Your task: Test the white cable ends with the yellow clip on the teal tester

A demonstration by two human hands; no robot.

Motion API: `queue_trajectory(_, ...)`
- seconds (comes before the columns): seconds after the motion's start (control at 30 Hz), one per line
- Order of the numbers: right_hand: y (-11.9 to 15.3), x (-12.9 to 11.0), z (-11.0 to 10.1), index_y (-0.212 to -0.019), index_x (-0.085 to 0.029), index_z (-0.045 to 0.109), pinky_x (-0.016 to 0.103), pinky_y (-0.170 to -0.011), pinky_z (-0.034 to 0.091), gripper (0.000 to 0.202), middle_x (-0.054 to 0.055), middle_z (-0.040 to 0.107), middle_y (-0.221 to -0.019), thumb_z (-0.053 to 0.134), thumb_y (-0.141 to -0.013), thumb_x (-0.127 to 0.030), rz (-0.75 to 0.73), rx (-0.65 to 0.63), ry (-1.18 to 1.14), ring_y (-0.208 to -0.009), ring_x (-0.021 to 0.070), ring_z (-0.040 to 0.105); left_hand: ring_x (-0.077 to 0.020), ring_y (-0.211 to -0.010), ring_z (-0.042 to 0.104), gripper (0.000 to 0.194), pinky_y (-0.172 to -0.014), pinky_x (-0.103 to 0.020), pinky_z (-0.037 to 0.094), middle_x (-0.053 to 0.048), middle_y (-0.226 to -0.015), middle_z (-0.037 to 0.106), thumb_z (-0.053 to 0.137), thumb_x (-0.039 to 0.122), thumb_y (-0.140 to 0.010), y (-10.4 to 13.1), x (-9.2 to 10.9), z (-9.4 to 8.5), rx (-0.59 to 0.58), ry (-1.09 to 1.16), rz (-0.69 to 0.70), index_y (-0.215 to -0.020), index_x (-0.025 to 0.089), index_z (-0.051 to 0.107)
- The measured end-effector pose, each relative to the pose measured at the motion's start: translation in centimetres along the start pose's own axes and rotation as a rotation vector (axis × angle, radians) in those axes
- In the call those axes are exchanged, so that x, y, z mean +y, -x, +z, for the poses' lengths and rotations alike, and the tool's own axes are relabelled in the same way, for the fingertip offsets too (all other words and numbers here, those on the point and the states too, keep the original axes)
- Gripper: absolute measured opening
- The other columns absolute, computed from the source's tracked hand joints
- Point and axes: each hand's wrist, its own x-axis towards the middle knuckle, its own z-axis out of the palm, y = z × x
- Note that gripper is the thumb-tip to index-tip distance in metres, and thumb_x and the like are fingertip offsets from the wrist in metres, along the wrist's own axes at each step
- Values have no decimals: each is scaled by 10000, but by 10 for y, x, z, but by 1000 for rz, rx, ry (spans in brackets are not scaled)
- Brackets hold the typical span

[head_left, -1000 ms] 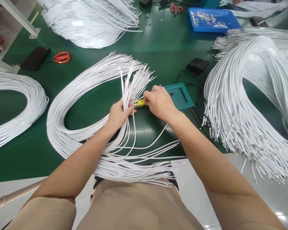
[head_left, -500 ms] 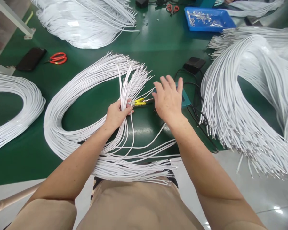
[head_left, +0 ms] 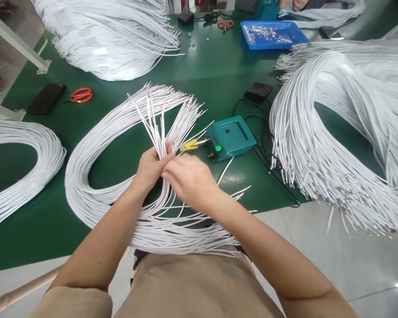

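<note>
My left hand (head_left: 152, 167) is closed round a bunch of white wires (head_left: 156, 128), whose ends fan upward above the fingers. Beside it, my right hand (head_left: 190, 179) reaches in from the right with bent fingers at the same bunch; its fingertips are smeared, so what they grip is unclear. A yellow clip-like piece (head_left: 189, 145) sticks out from the teal device (head_left: 232, 136) just above my right hand. The device shows a lit green button. A large loop of white wires (head_left: 82, 163) curves round to the left and below both hands.
More white wire bundles lie at the left (head_left: 49, 154), back (head_left: 109, 39) and right (head_left: 292, 115). Red-handled snips (head_left: 81, 95), a black phone-like object (head_left: 46, 98), a blue tray (head_left: 274, 46) of small metal parts and a black pedal-like object (head_left: 258, 92) lie around. Another person's hand (head_left: 298, 4) shows at the back.
My right hand has moved left from over the teal device to my left hand, uncovering the device. My left hand has shifted slightly left, and its wires lean further left. The view has shifted a little.
</note>
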Motion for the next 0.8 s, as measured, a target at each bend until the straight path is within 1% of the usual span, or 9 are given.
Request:
queue_trajectory(0.07,7,-18,8,-887,-143,633,351,-765,404,270,101,673,-872,406,-964,-268,-70,-137,33,-853,221,603,-115,-686,595,433,-724,-255,479,-12,-797,682,774,366,-696,1,1,-1,-37,38,-33,-1059,150,681)
queue_trajectory(0.13,13,-27,13,-879,-124,629,361,-727,402,224,114,670,-832,419,-930,-185,-65,-241,88,-797,230,616,-97,-665,573,350,-697,-232,466,-8,-774,675,770,356,-710,2,3,0,-83,75,-43,-981,153,683)
queue_trajectory(0.23,24,-30,14,-869,-106,629,374,-701,418,212,142,670,-808,418,-863,-87,-10,-313,154,-779,253,640,-94,-685,575,273,-697,-222,463,-6,-782,665,777,327,-707,5,7,2,-164,127,-59,-899,159,679)
queue_trajectory(0.33,34,-27,8,-895,-119,632,340,-602,417,194,120,673,-741,478,-797,-53,87,-403,153,-688,240,654,-127,-796,621,264,-776,-258,487,-30,-861,681,765,335,-723,8,11,3,-194,220,-113,-918,168,703)
queue_trajectory(0.43,33,-18,0,-859,-168,646,312,-512,370,166,103,678,-665,480,-866,-157,271,-489,115,-606,245,656,-150,-871,627,270,-832,-278,479,-58,-971,700,757,359,-733,10,13,3,-190,220,-130,-931,177,738)
queue_trajectory(0.53,15,-6,-6,-932,-203,654,306,-565,379,331,108,720,-789,372,-963,-375,467,-336,39,-712,260,685,-173,-907,628,325,-873,-283,459,-66,-983,716,753,372,-739,12,14,2,-232,184,-116,-1009,191,750)
queue_trajectory(0.6,2,0,-8,-974,-218,646,291,-612,379,343,88,728,-875,375,-960,-427,507,-215,-53,-788,241,684,-183,-922,633,352,-906,-293,449,-69,-961,722,737,375,-759,12,14,2,-274,208,-123,-1057,188,742)
queue_trajectory(0.67,-5,4,-7,-910,-217,645,274,-629,368,285,63,723,-862,422,-937,-393,518,-160,-145,-788,211,667,-168,-892,636,337,-914,-289,446,-61,-927,724,733,367,-767,12,14,2,-260,264,-136,-1048,182,744)
queue_trajectory(0.8,1,2,1,-724,-208,587,245,-599,354,183,15,690,-727,498,-863,-288,576,-191,-350,-634,146,613,-111,-790,612,307,-836,-249,456,-30,-867,707,759,339,-743,7,14,1,-93,401,-149,-1000,171,742)
